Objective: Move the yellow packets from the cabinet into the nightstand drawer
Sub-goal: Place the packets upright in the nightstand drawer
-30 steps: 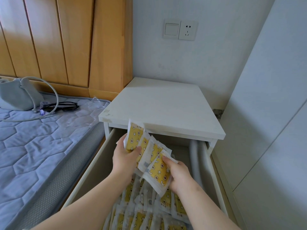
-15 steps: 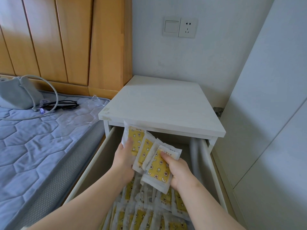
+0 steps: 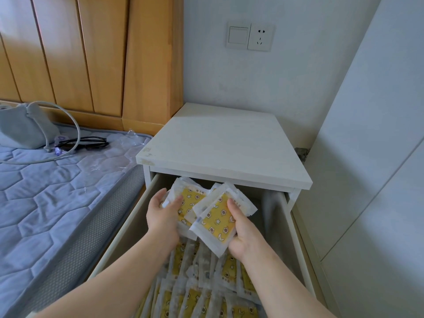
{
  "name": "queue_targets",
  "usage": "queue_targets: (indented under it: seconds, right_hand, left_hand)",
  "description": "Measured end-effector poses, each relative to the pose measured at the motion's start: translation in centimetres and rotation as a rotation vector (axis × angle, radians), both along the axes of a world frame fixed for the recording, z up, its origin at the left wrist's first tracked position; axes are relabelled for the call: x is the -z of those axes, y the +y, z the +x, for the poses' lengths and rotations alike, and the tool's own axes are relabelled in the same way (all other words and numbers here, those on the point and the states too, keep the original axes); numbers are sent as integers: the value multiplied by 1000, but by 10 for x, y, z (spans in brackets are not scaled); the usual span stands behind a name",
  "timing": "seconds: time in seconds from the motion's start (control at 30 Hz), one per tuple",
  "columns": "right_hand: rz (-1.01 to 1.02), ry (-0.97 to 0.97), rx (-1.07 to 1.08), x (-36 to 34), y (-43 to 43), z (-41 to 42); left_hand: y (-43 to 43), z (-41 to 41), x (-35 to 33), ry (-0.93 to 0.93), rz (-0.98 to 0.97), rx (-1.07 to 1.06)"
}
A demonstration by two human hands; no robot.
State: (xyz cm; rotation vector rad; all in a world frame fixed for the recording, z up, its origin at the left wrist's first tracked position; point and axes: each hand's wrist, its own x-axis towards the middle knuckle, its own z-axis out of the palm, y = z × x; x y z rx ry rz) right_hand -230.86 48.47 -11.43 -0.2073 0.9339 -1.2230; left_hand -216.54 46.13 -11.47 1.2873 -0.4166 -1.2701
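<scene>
Both hands hold a bunch of yellow packets (image 3: pixel 218 220) with white edges over the open nightstand drawer (image 3: pixel 128 222). My left hand (image 3: pixel 164 215) grips the left packets of the bunch from the side. My right hand (image 3: pixel 243 232) pinches the front packet, thumb on its yellow face. The bunch sits low, near the back of the drawer under the nightstand's white top (image 3: pixel 224 145). Many more yellow packets (image 3: pixel 199 292) lie piled in the front part of the drawer, partly hidden by my forearms.
A bed with a blue quilted mattress (image 3: pixel 46 193) stands left of the drawer, carrying a grey bag (image 3: pixel 21 128) and black glasses (image 3: pixel 85 143). A white cabinet door (image 3: pixel 371 157) rises on the right. A rolled grey item (image 3: pixel 271 210) lies along the drawer's right side.
Both hands have lowered the bunch of packets and pushed it further back into the drawer. The fanned packets have closed together.
</scene>
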Motion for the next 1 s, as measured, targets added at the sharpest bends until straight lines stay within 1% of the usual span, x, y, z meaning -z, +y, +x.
queue_targets:
  seconds: [0.1,0.17,0.27,0.4,0.5,0.57,0.7,0.8,0.9,1.0]
  right_hand:
    - [-46,-66,-44,-2,3,4]
    - [-83,-61,-66,0,2,6]
    - [-63,42,-77,8,0,10]
    - [-33,120,-78,14,-4,5]
    - [-6,230,-25,15,-8,-1]
    - [37,316,16,17,-12,-8]
    - [74,413,75,18,-25,-28]
    - [92,467,77,24,-39,-42]
    - [130,490,88,32,-55,-55]
    - [162,546,105,42,-73,-63]
  left_hand:
    - [2,1,1,-53,7,-57]
    - [3,-2,1,-34,35,-43]
    - [5,-7,-2,99,69,31]
    - [4,-10,-4,229,118,136]
    - [4,-11,-3,319,174,264]
    - [2,-13,2,262,193,322]
    - [-13,-16,9,-7,212,435]
    - [-31,-22,12,-121,216,506]
    - [-49,-37,20,-186,199,461]
    - [-67,-54,34,-237,226,386]
